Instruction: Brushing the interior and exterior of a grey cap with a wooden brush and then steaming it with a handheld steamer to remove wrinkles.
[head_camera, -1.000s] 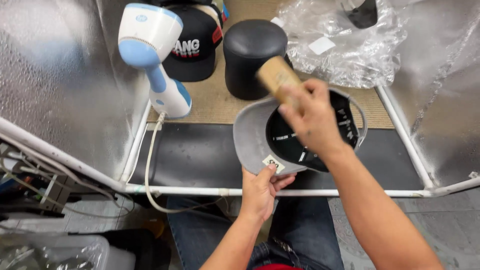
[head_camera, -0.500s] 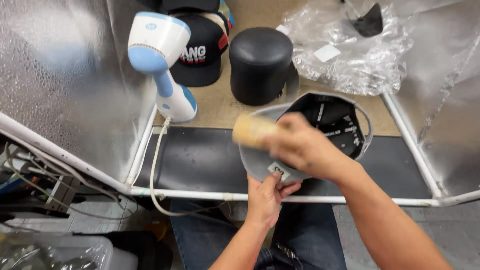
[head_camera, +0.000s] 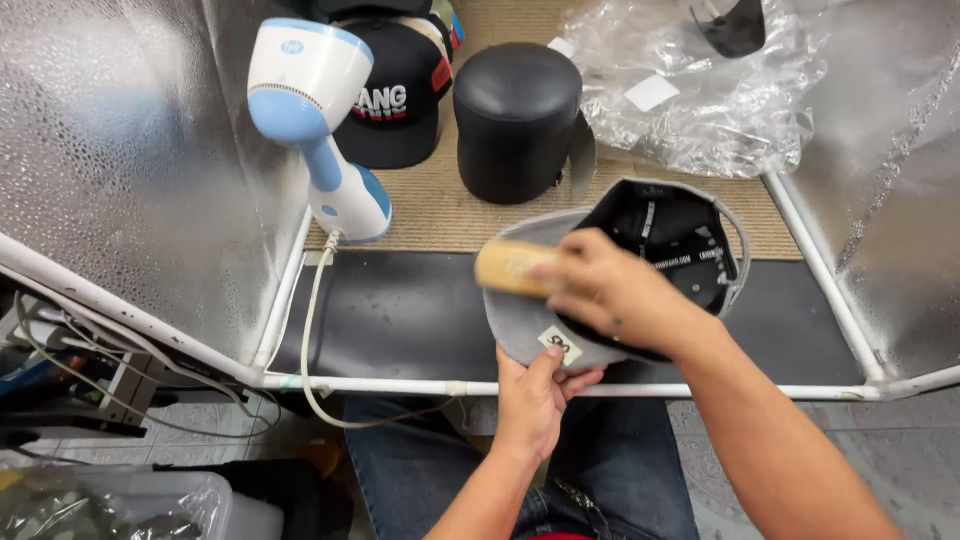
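A grey cap (head_camera: 520, 325) with a black inside is held upside down over the dark mat, its brim toward me. My left hand (head_camera: 537, 395) grips the brim from below, thumb beside a small square sticker. My right hand (head_camera: 612, 290) holds a wooden brush (head_camera: 508, 267) pressed on the underside of the brim, near its left edge. The cap's black lining (head_camera: 680, 240) and back strap show behind my right hand.
A white and blue handheld steamer (head_camera: 315, 120) stands at the left, its cord trailing over the white frame (head_camera: 400, 383). A black cylindrical cap form (head_camera: 515, 115), a black cap (head_camera: 395, 100) and crumpled clear plastic (head_camera: 700, 90) lie behind. Reflective walls close both sides.
My right hand has swept the brush from the crown side of the cap leftward and down onto the brim. My left hand keeps its grip on the brim.
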